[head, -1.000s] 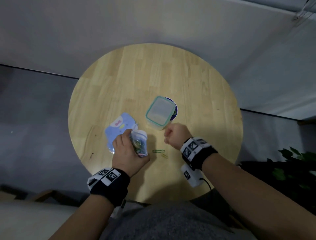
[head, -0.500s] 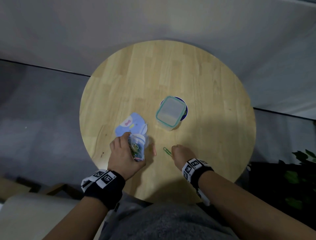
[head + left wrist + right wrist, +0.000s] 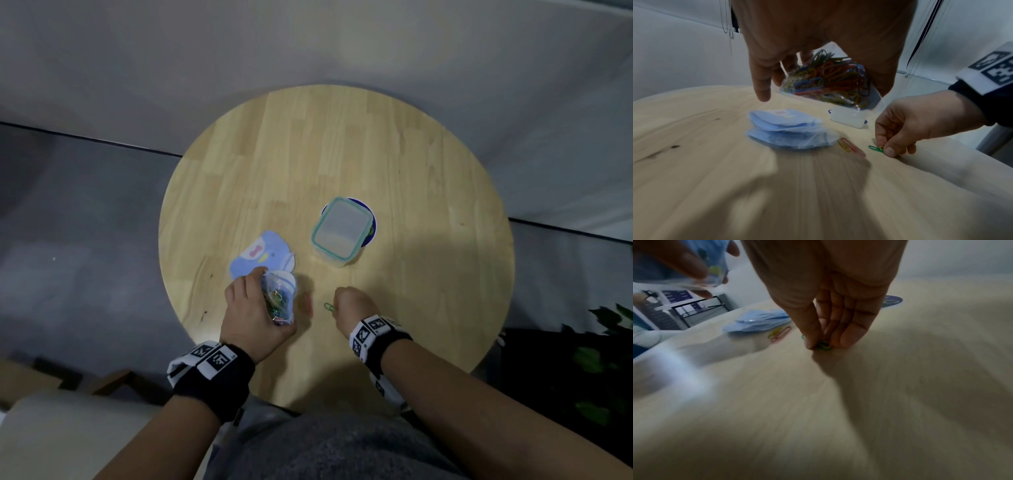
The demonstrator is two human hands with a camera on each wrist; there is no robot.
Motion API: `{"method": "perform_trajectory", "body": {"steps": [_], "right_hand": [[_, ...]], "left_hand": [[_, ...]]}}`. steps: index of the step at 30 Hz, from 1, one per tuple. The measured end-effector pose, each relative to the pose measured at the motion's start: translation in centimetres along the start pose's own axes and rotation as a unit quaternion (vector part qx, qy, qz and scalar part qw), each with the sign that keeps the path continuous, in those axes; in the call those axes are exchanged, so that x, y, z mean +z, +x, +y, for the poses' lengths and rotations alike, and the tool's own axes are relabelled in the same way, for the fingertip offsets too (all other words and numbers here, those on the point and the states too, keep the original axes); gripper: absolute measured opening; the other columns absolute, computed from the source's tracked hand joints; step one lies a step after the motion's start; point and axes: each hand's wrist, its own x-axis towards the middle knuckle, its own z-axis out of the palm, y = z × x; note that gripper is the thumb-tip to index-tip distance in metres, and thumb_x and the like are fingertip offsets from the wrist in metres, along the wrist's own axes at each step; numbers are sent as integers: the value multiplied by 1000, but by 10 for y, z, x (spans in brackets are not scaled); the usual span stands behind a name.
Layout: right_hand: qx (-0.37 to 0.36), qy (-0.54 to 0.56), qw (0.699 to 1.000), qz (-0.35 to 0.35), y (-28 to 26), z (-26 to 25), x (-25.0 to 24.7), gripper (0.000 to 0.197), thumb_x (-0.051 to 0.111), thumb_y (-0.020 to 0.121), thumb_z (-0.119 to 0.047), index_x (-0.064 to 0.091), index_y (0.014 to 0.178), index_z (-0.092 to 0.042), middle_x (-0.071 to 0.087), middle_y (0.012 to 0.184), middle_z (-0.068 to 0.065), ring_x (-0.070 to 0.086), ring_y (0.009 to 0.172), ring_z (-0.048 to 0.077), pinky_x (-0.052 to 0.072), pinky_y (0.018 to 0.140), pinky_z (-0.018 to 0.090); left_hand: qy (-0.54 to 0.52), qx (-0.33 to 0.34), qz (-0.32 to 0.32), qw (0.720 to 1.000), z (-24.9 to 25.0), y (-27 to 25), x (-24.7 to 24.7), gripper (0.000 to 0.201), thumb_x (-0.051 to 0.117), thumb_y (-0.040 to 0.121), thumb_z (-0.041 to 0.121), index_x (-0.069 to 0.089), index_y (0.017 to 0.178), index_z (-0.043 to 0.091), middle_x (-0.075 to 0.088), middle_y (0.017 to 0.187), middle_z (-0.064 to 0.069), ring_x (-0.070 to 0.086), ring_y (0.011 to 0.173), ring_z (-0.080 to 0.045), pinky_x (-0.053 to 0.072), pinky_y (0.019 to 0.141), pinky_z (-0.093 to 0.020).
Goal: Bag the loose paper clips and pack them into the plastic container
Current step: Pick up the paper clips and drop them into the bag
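While the left hand point(image 3: 255, 308) grips a clear bag point(image 3: 830, 81) full of coloured paper clips above the desk point(image 3: 342, 154), the right hand point(image 3: 908, 123) pinches a green clip point(image 3: 875, 148) on the wood, with the lidded plastic container point(image 3: 340, 231) just beyond both hands.

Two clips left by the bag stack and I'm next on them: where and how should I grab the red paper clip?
The red paper clip lies flat on the table, against a yellow clip. Probably come from above and pinch its rounded free end, the one pointing away from the blue bag stack.
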Motion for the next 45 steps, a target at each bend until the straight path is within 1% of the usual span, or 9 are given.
{"method": "perform_trajectory", "body": {"steps": [6,13,16,20,24,29,33,39,45], "right_hand": [[-33,-95,995,-15,-2,-8,-3,21,56,84,-8,60,104,-3,61,112,17,59,103,34,48,87,38],[-18,-102,995,3,-7,-13,-6,20,56,81,-2,58,101,-3,67,103,16,63,97,36,50,79,36],[-17,-116,993,-7,-9,-15,-2,19,57,80,-5,61,99,-4,66,105,15,60,101,34,48,84,36],[-38,-123,992,1,-11,-12,7,28,55,79,-5,57,107,-4,56,115,15,53,109,35,45,91,41],[-56,-108,992,26,-14,-5,10,28,54,78,2,56,105,-3,63,108,15,60,100,35,48,82,38],[1,-25,997,77,-22,2,14,17,57,83,-5,55,100,-5,67,99,13,63,92,33,49,74,33],[64,63,992,84,-27,3,15,21,58,84,-10,54,104,-6,64,101,14,62,94,34,50,77,35],[95,48,992,60,-23,-8,14,28,56,80,-1,51,107,-6,66,99,15,63,94,34,53,78,36],[101,7,995,15,-16,-12,15,14,58,81,-6,56,95,-7,66,99,14,63,95,32,52,79,33]], "left_hand": [[0,-7,0,1000,-3,-3,3,94,58,47,50,40,127,5,48,108,-11,43,100,-33,26,89,-31],[4,-13,16,1000,-10,-5,0,94,57,46,51,41,125,4,50,110,-12,43,101,-32,27,90,-32],[-1,-22,29,999,-13,-12,-2,94,57,45,50,42,125,4,49,108,-13,41,99,-30,27,88,-32],[0,-33,29,999,-17,-23,-1,94,62,43,47,42,124,5,49,107,-11,44,99,-31,26,88,-30],[-6,-31,29,999,-20,-33,1,93,63,42,45,41,124,6,49,104,-10,43,97,-29,27,88,-31],[-2,-29,18,999,-28,-40,-2,96,65,41,45,39,126,9,48,103,-10,44,97,-31,32,88,-36],[-4,-31,12,999,-29,-42,-3,96,68,41,43,39,126,9,48,106,-10,44,99,-32,33,89,-37],[-10,-18,14,1000,-23,-45,-2,96,71,42,40,40,126,7,49,106,-11,44,98,-32,26,87,-26],[-6,-17,9,1000,-26,-50,-1,96,71,42,40,41,126,7,50,107,-11,45,100,-33,26,89,-27]]}}
